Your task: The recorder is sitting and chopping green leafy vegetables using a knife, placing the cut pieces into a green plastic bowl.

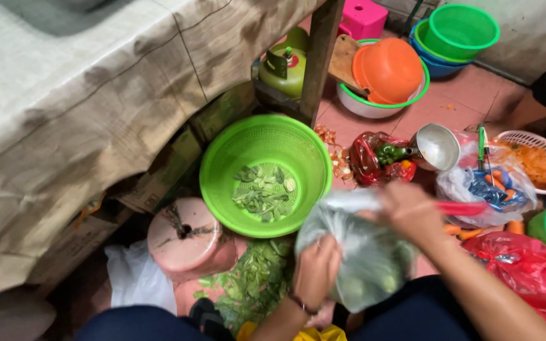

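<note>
Clear plastic bag (364,259) sits at 6 o'clock, right beside the green basket (222,158) rim. Left hand (316,270) pinches the bag's edge. Right hand (409,211) closes around a red-handled knife (462,208), its blade blurred. Little free floor remains; bag contents are hard to make out.

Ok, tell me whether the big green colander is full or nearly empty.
Nearly empty: the green colander holds only a thin scatter of cut green vegetable pieces at its bottom.
</note>
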